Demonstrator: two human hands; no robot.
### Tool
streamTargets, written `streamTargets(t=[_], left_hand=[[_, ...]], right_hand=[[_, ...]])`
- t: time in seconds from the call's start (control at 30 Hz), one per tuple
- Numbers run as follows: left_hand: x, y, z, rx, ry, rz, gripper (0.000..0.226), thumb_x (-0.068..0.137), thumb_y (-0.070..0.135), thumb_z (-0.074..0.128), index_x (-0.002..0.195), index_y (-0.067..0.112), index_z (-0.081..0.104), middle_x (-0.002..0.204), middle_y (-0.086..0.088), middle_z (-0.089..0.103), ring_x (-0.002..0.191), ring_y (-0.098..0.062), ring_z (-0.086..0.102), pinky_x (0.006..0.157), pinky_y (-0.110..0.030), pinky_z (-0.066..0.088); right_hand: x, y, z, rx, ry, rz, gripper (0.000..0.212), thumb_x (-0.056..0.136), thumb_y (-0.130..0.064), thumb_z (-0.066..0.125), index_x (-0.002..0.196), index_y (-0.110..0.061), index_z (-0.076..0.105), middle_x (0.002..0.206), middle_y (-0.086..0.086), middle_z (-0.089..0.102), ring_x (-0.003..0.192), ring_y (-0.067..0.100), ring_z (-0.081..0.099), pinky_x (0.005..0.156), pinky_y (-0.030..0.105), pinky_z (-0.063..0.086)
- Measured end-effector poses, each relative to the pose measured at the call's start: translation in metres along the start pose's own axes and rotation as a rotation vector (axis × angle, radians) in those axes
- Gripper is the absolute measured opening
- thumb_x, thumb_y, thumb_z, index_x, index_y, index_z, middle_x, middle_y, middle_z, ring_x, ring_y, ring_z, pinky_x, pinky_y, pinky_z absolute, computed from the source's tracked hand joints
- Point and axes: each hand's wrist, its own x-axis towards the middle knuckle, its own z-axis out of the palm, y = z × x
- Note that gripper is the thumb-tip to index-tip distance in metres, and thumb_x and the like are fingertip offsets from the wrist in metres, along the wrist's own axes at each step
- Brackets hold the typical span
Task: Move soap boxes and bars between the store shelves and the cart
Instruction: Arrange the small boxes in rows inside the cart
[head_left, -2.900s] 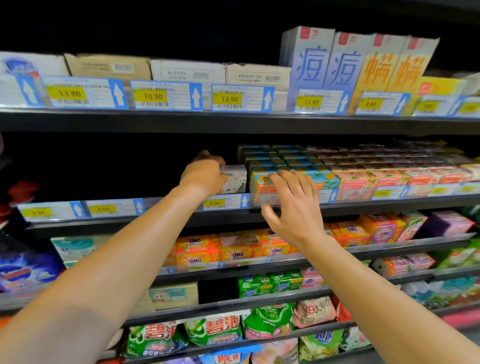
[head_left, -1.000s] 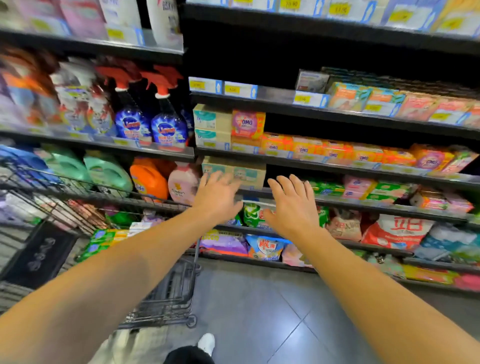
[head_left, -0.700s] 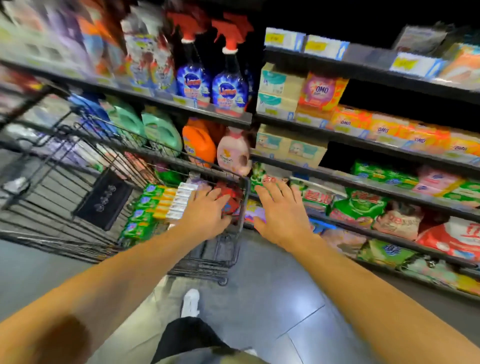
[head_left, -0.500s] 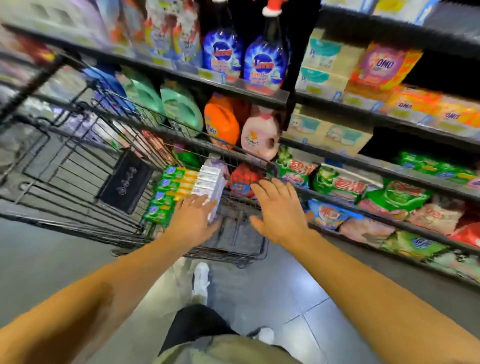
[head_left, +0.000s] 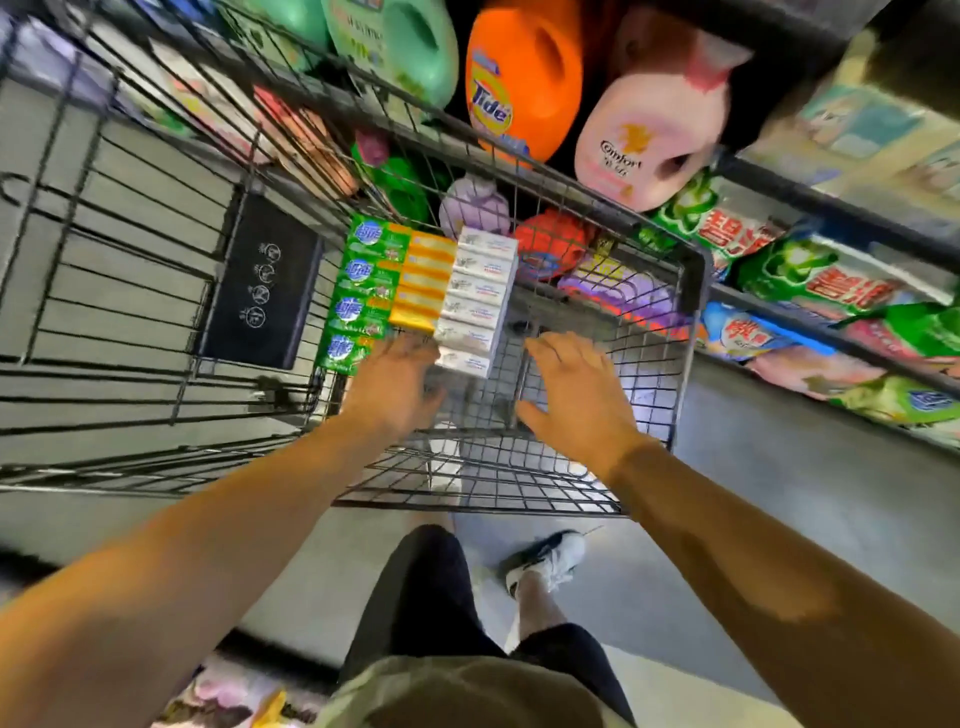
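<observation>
White soap box (head_left: 466, 360) now lowered onto the cart's (head_left: 691, 291) stack, my left hand (head_left: 395, 384) blurred, touching it, grip unclear, my right hand (head_left: 574, 392) spread, empty.

Dark wire-metal cart (head_left: 693, 291); glossy plastic orange jug (head_left: 522, 78); matt white soap boxes (head_left: 478, 301)

Bright packaging against a dark grey wire shopping cart (head_left: 691, 291) and grey tiled floor (head_left: 779, 499).

In the cart lie 3 rows: green soap packs with blue round logos (head_left: 363, 291), plain orange-yellow soap bars (head_left: 423, 283), and white soap boxes with small grey-and-red print (head_left: 480, 296). A black plastic flap with white icons (head_left: 260, 283) hangs on the cart. On the shelf behind stand a mint-green detergent jug (head_left: 410, 47), an orange Tide jug with a blue-and-yellow logo (head_left: 519, 78) and a pale pink Comfort bottle (head_left: 649, 135). Green bags with red-and-white characters (head_left: 810, 275) fill the lower shelf. The person wears black shorts (head_left: 431, 597) and a white shoe (head_left: 550, 558).
</observation>
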Motion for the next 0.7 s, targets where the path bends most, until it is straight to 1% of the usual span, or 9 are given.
streamTargets(t=[0.13,0.23,0.3,0.4,0.43,0.5,0.57,0.63,0.7], left_hand=[[0.051,-0.025,0.025,-0.043,-0.1,-0.002,0.054,0.09,0.036,0.062,0.14,0.021,0.048,0.149,-0.007,0.038,0.136,-0.034,0.034,0.108,-0.05,0.039],[0.084,-0.035,0.045,-0.063,-0.125,0.039,0.06,0.089,0.032,0.066,0.143,0.018,0.044,0.151,-0.009,0.035,0.136,-0.037,0.033,0.108,-0.05,0.039],[0.1,-0.04,0.06,-0.108,-0.119,0.04,0.061,0.087,0.028,0.068,0.143,0.018,0.044,0.154,-0.009,0.031,0.137,-0.038,0.031,0.104,-0.051,0.042],[0.113,-0.047,0.084,-0.126,-0.047,0.053,0.063,0.082,0.022,0.07,0.139,0.016,0.046,0.148,-0.012,0.035,0.122,-0.041,0.046,0.081,-0.047,0.052],[0.116,-0.048,0.091,-0.135,-0.019,0.051,0.061,0.079,0.018,0.071,0.136,0.014,0.048,0.143,-0.013,0.038,0.115,-0.04,0.05,0.072,-0.043,0.05],[0.12,-0.047,0.101,-0.126,0.038,0.045,0.055,0.074,0.011,0.073,0.125,0.008,0.052,0.13,-0.017,0.046,0.104,-0.039,0.052,0.059,-0.036,0.039],[0.124,-0.048,0.105,-0.115,0.11,0.043,0.05,0.07,0.004,0.073,0.117,0.005,0.056,0.118,-0.02,0.051,0.097,-0.041,0.054,0.056,-0.035,0.035],[0.128,-0.05,0.11,-0.139,0.156,0.038,0.049,0.07,0.003,0.073,0.117,0.005,0.058,0.112,-0.021,0.052,0.097,-0.041,0.053,0.058,-0.041,0.045],[0.13,-0.053,0.112,-0.191,0.153,0.067,0.046,0.072,0.008,0.076,0.115,0.005,0.06,0.109,-0.021,0.053,0.096,-0.04,0.054,0.065,-0.043,0.049]], right_hand=[[0.035,0.004,0.033,0.03,-0.091,0.057,0.074,0.094,-0.045,0.055,0.155,-0.017,0.025,0.159,0.006,0.025,0.147,0.029,0.018,0.122,0.043,0.016],[0.055,0.006,0.055,0.059,-0.128,0.083,0.075,0.094,-0.042,0.058,0.156,-0.015,0.024,0.159,0.006,0.025,0.147,0.028,0.019,0.122,0.041,0.017],[0.067,0.007,0.069,0.064,-0.13,0.092,0.075,0.093,-0.041,0.061,0.154,-0.014,0.027,0.156,0.008,0.03,0.145,0.031,0.024,0.12,0.043,0.023],[0.086,0.008,0.085,0.078,-0.118,0.112,0.069,0.088,-0.038,0.067,0.147,-0.011,0.04,0.147,0.012,0.043,0.132,0.036,0.041,0.109,0.048,0.039],[0.092,0.008,0.087,0.085,-0.108,0.126,0.066,0.088,-0.037,0.067,0.143,-0.01,0.044,0.143,0.012,0.046,0.128,0.037,0.045,0.105,0.048,0.043],[0.104,0.011,0.092,0.1,-0.074,0.138,0.062,0.09,-0.035,0.064,0.142,-0.008,0.045,0.141,0.013,0.048,0.125,0.038,0.047,0.103,0.047,0.044],[0.114,0.012,0.092,0.112,-0.073,0.138,0.06,0.094,-0.034,0.059,0.145,-0.007,0.041,0.146,0.014,0.044,0.129,0.037,0.043,0.108,0.044,0.039],[0.124,0.014,0.09,0.127,-0.073,0.149,0.056,0.097,-0.031,0.054,0.146,-0.008,0.039,0.148,0.013,0.04,0.131,0.035,0.04,0.112,0.04,0.035],[0.133,0.016,0.09,0.2,-0.029,0.141,0.05,0.095,-0.024,0.05,0.142,-0.008,0.044,0.145,0.012,0.043,0.13,0.033,0.042,0.112,0.04,0.035]])
